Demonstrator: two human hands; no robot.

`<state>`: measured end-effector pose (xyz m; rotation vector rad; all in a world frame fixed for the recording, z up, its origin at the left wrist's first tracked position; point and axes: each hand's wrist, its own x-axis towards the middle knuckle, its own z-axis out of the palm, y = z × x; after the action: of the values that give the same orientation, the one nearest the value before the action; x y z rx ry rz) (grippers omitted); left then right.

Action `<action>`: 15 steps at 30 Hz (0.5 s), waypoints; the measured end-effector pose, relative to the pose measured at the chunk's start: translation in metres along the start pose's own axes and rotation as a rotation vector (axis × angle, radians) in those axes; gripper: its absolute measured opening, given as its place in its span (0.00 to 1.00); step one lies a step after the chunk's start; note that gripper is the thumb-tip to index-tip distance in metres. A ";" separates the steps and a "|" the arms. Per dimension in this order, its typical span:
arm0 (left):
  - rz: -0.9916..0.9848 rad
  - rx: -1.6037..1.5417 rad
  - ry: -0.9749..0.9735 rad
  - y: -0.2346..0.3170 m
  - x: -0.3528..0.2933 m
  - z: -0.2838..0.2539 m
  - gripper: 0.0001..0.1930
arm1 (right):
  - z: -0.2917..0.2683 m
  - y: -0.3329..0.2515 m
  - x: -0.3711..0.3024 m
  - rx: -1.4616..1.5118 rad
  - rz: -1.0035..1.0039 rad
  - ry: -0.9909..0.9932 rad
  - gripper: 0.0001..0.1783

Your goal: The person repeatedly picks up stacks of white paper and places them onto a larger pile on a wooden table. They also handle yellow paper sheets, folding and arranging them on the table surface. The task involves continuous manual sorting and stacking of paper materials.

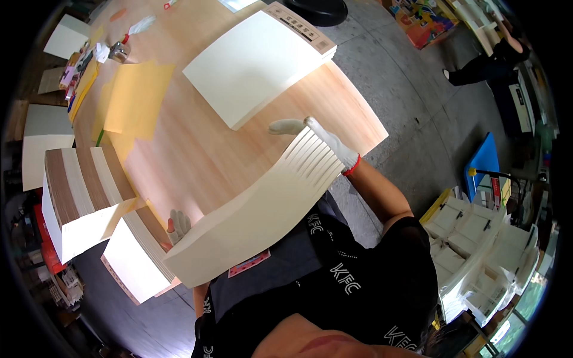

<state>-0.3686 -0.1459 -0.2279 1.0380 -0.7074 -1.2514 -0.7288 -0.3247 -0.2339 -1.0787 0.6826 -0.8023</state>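
Observation:
A thick, bowed stack of cream paper [250,206] spans the space in front of my body. Its right end is fanned into several thinner sections with gaps between them. My right hand [325,140], in a white work glove with a red cuff, grips that raised right end. At the lower left end, my left hand [178,228] holds the stack from its far side; the glove leaves a fingertip bare, and the paper hides part of the hand. Close to my left hand, another paper pile [138,256] with a white top leans at the table's edge.
A large white paper stack [256,65] lies on the wooden table [179,161]. Yellow sheets [137,98] and a metal container [120,52] are farther left. A banded brown-and-white pile [83,185] stands at left. A blue panel [482,164] and wrapped white bundles [477,244] are at right; another person [492,62] stands beyond.

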 end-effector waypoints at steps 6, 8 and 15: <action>0.028 -0.145 -0.086 -0.023 -0.004 -0.071 0.32 | 0.014 -0.040 -0.015 -0.012 -0.036 -0.016 0.37; 0.002 -0.179 -0.101 -0.027 -0.001 -0.072 0.31 | 0.021 -0.056 -0.022 -0.019 -0.043 0.012 0.35; -0.053 -0.062 0.140 -0.014 -0.008 -0.035 0.29 | 0.021 -0.096 -0.032 -0.651 -0.456 -0.003 0.30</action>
<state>-0.3447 -0.1294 -0.2539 1.0881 -0.5338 -1.2247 -0.7511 -0.3123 -0.1343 -1.8705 0.7242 -0.9925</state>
